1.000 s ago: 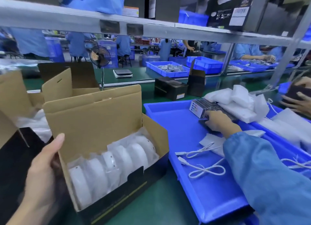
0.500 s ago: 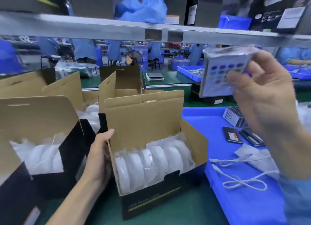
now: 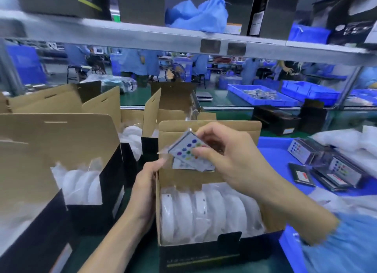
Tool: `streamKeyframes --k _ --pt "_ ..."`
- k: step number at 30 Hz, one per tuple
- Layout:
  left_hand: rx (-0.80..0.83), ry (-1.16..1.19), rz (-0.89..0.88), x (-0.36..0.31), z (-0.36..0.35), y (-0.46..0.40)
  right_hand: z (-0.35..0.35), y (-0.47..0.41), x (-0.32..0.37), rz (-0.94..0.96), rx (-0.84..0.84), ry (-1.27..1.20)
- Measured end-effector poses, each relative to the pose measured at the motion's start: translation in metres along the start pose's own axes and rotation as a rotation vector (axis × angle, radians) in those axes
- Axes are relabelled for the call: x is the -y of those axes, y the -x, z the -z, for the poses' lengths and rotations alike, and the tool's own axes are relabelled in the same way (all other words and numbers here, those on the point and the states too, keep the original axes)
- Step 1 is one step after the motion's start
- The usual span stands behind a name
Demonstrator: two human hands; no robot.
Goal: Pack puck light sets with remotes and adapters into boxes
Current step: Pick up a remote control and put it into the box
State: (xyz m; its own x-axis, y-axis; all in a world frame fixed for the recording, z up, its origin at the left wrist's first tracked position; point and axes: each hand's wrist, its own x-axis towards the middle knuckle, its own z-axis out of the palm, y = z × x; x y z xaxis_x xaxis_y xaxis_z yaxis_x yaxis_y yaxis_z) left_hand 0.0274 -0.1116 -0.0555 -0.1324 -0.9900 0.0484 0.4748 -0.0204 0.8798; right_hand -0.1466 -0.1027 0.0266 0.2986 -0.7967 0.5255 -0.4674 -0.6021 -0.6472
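A: White remote [image 3: 188,150], coloured buttons, in a clear bag. The right hand [image 3: 228,160] pinches it, thumb under, fingers on top, held tilted over the open box [image 3: 204,250].

B: Left?

A: Left hand [image 3: 145,183] grasps the box's left wall at the top edge, fingers curled over it. Fingertips are mostly hidden behind the cardboard.

B: What's in the box?

A: Puck lights [image 3: 206,211], white, standing on edge in a row inside plastic wrap. Approx 5 or 6, the wrap blurs the edges so can't count for sure. The right forearm covers the far right end of the row. Box lid flap stands up behind the remote.

B: Other boxes?

A: At least 3 more open ones w/ brown flaps up. Nearest is the left box [image 3: 81,191], also w/ wrapped white discs inside, count not readable. Two further back, contents partly hidden by flaps.

B: Right side?

A: Blue tray [image 3: 271,148] on the green surface [image 3: 130,258], just beside the box. In it a stack of remotes [image 3: 302,150] standing on edge, number unclear; 1 more bagged remote [image 3: 340,168] lying flat, plus a dark flat packet [image 3: 302,173]. White foam bags [image 3: 346,138] piled behind, cut off at the frame edge.

B: Adapters?

A: Can't make any out. Lower right is motion-blurred, just a blue sleeve [image 3: 350,246].
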Motion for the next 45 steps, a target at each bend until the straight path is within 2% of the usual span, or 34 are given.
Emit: streamKeyframes --k 4,6,7,11,15,17,20,22,25,27,34,39,42,44,45 --pt "-0.044 0.074 0.011 0.003 0.003 0.0 -0.019 0.002 0.002 0.023 0.224 0.413" --pt "-0.044 0.097 0.026 0.003 0.003 0.001 -0.027 0.005 0.002 0.099 0.293 0.666" --pt "-0.043 0.099 0.032 0.003 0.002 0.002 -0.028 0.006 0.003 0.114 0.299 0.689" --pt "-0.061 0.083 0.038 0.001 0.001 0.003 -0.024 0.008 0.0 0.133 0.298 0.646" --pt "-0.043 0.045 0.056 0.001 0.001 0.003 -0.024 0.005 -0.01 -0.045 0.533 0.6" --pt "-0.03 0.048 0.068 0.002 0.001 0.004 -0.023 0.007 -0.011 -0.04 0.59 0.56" --pt "-0.031 0.043 0.061 0.003 0.001 0.002 0.003 0.003 -0.001 0.187 0.407 0.537" --pt "-0.038 0.033 0.054 0.003 0.001 0.002 0.032 -0.006 0.004 0.247 0.328 0.552" --pt "-0.043 0.03 0.064 0.002 0.001 0.002 0.06 -0.01 0.0 0.018 0.45 0.828" --pt "-0.03 0.023 0.062 0.003 0.0 0.002 0.056 -0.005 -0.01 -0.057 0.548 1.028" --pt "-0.048 0.009 0.049 0.004 -0.002 0.004 0.035 0.001 -0.019 0.023 0.733 1.187" --pt "-0.042 -0.017 0.048 0.006 -0.006 0.006 0.032 0.006 -0.021 0.094 0.755 1.32" --pt "-0.051 -0.027 0.053 0.005 -0.006 0.007 0.015 0.006 -0.02 -0.027 0.89 1.181" --pt "-0.035 -0.083 0.05 0.006 -0.009 0.008 0.029 0.002 -0.013 -0.07 0.833 0.977" --pt "-0.038 -0.136 0.026 0.007 -0.012 0.008 0.041 0.001 -0.009 -0.032 0.736 0.926"
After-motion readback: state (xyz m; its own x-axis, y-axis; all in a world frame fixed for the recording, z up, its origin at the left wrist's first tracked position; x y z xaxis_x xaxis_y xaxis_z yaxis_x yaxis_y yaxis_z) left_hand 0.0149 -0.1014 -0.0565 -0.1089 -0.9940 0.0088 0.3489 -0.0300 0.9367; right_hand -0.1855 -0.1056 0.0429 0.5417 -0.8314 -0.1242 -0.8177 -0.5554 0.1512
